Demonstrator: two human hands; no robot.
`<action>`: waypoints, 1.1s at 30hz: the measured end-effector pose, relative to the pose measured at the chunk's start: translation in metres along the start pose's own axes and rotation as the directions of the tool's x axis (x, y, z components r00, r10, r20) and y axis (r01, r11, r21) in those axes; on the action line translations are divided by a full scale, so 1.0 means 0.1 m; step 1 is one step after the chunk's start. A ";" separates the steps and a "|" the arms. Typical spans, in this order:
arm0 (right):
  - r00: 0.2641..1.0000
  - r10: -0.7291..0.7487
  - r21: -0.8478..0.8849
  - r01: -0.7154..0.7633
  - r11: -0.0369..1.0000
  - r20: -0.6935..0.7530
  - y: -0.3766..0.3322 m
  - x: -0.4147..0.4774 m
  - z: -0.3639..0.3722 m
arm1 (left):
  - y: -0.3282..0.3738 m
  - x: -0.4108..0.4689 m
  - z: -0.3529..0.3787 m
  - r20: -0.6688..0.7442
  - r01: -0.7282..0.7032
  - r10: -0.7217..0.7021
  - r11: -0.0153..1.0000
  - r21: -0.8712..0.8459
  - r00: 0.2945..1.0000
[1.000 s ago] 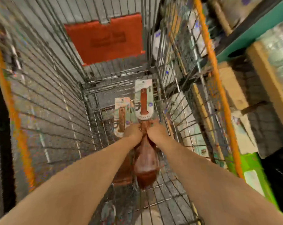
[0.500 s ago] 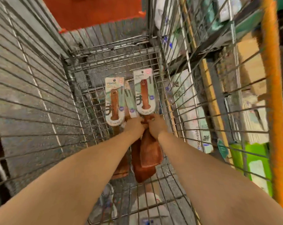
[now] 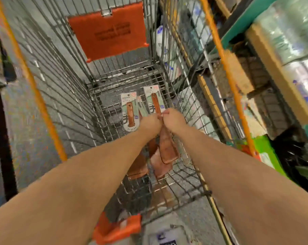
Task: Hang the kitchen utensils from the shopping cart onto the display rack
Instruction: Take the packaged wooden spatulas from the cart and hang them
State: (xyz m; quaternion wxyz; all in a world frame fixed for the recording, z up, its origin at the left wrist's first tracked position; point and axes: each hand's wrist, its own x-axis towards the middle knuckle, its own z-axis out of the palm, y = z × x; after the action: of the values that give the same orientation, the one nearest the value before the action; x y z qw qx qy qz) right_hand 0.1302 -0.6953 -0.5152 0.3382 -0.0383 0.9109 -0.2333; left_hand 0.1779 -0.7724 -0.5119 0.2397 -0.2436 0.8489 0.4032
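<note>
Two-handed grip on flat wooden spatulas (image 3: 167, 149)

The cart (image 3: 61, 76) is bare grey metal wire, its flap (image 3: 110, 30) matt orange plastic. The spatulas (image 3: 167, 149) look like smooth brown wood, sleeved in printed paper cards (image 3: 127, 103).

Right side: shelving with a teal edge (image 3: 246, 20), shrink-wrapped packs (image 3: 291, 29) upper right, tan cardboard box (image 3: 237, 71) below them, bright green box (image 3: 266, 149) lower right. White packaged goods (image 3: 161, 41) upper centre, blurred. Grey speckled floor (image 3: 26, 129) on the left, dark upright post (image 3: 3, 138) at the left edge.
</note>
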 end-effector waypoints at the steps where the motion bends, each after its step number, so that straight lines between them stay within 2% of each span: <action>1: 0.999 -0.038 0.014 0.038 0.999 -0.026 -0.07 -0.18 -0.09 | 0.08 -0.17 -0.06 -0.036 -0.037 0.037 0.999 0.003 0.999; 3: 0.986 -0.111 0.027 0.115 0.993 -0.128 -0.17 -0.61 -0.26 | 0.21 -0.58 -0.19 -0.120 -0.096 0.093 0.995 -0.019 0.988; 6: 0.961 -0.132 0.169 0.176 0.970 -0.243 -0.20 -1.19 -0.45 | 0.43 -1.11 -0.32 -0.175 -0.209 0.200 0.977 -0.036 0.964; 9: 0.905 -0.185 0.203 0.278 0.939 -0.383 -0.11 -1.97 -0.78 | 0.77 -1.84 -0.41 -0.194 -0.385 0.398 0.917 0.100 0.897; 13: 0.821 -0.189 0.179 0.331 0.926 -0.539 0.17 -2.93 -1.32 | 1.34 -2.64 -0.36 -0.147 -0.568 0.621 0.772 0.284 0.770; 17: 0.728 -0.079 0.292 0.369 0.882 -0.681 0.79 -3.77 -1.83 | 2.03 -3.31 0.08 -0.099 -0.721 0.766 0.634 0.279 0.636; 20: 0.659 0.021 0.344 0.365 0.865 -0.752 1.40 -4.38 -2.21 | 2.58 -3.78 0.59 -0.038 -0.802 0.826 0.556 0.218 0.563; 24: 0.519 0.184 0.419 0.381 0.824 -0.834 2.25 -5.18 -2.68 | 3.33 -4.39 1.26 -0.038 -0.887 0.887 0.461 0.031 0.459; 27: 0.411 0.272 0.428 0.357 0.830 -0.870 2.74 -5.65 -3.03 | 3.81 -4.77 1.64 -0.026 -0.915 0.915 0.399 -0.063 0.402; 30: 0.327 0.310 0.418 0.344 0.841 -0.893 3.11 -5.87 -3.35 | 4.28 -4.93 1.93 -0.001 -0.950 0.951 0.309 -0.033 0.310; 33: 0.282 0.350 0.433 0.334 0.837 -0.893 3.39 -5.90 -3.67 | 4.82 -4.85 2.13 0.034 -0.971 0.970 0.240 0.017 0.240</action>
State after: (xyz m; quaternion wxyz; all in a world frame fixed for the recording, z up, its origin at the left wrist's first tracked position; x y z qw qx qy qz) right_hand 0.3810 -0.1134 -0.0720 -0.2805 0.2125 0.8177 -0.4555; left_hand 0.3025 -0.2268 -0.0651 -0.0487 0.3389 0.8234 0.4525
